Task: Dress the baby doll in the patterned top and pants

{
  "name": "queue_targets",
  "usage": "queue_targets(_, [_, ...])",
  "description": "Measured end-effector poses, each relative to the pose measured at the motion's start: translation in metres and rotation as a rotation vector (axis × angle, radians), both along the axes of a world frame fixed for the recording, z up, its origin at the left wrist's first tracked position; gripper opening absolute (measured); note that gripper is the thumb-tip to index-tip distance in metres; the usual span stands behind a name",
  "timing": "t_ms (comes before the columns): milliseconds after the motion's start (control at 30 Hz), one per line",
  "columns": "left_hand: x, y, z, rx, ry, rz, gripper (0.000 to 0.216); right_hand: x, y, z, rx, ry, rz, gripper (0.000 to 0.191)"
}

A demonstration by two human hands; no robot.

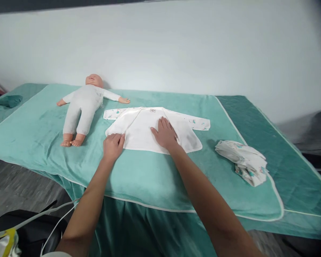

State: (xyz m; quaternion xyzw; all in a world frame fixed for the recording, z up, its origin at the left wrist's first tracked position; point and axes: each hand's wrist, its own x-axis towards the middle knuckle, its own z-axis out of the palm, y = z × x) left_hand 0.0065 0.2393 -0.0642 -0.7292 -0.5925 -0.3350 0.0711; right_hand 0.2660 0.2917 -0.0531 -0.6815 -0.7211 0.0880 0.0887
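A small white baby shirt [139,130] lies spread flat on a teal blanket [149,175], sleeves out to both sides. My right hand [164,134] rests flat on the middle of the shirt, fingers stretched out. My left hand [112,146] is curled at the shirt's lower left corner, fingers closed on its hem. A baby doll [81,107] in a pale suit lies on its back just left of the shirt, arms spread.
A crumpled white patterned garment [244,160] sits on the blanket to the right. The blanket covers a table against a white wall [176,46]. White cables [42,214] and a dark object lie at the lower left, near the floor.
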Motion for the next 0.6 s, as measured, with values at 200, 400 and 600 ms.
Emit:
queue_targets(200, [-0.002,0.004,-0.002,-0.025,-0.028,-0.013,0.036,-0.004,-0.024,-0.002,0.015,0.031,-0.167,0.078])
queue_targets(400, [-0.001,0.001,0.001,-0.084,-0.006,-0.001,0.035,-0.016,-0.055,-0.003,0.055,0.053,-0.249,0.074])
queue_targets(600, [-0.055,0.007,0.041,-0.064,-0.004,-0.014,0.024,-0.054,-0.033,0.002,0.164,0.187,-0.013,0.067])
